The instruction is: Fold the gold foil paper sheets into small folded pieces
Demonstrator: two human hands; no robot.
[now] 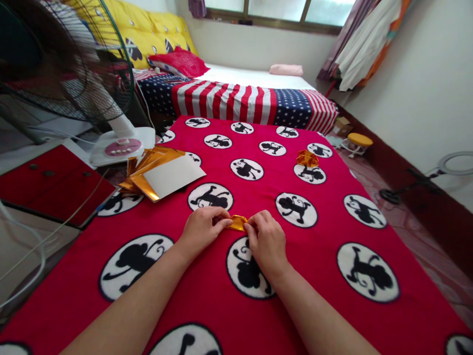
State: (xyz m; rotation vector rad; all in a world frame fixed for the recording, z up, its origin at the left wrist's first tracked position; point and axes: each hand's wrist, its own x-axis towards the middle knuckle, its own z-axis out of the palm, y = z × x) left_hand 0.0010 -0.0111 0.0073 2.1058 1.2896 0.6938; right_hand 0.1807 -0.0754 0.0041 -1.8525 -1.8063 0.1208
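Observation:
A small folded piece of gold foil paper [237,223] is pinched between my two hands, low over the middle of the red cloth [254,199]. Thumb and fingers of my left hand [204,227] close on its left end. My right hand [268,239] grips the right end the same way. Ahead and to the left lies a loose stack of gold foil sheets [148,170], with a pale sheet [174,176] face up on top. Farther off on the right sit some folded gold pieces [307,158]; how many I cannot tell.
A fan [121,133] stands at the left beside a red-topped cabinet [55,182], with cables hanging nearby. Beyond the cloth is a bed [229,101] with a red pillow [181,61]. On the right floor are a yellow stool [360,140] and a ring-shaped stand [456,162].

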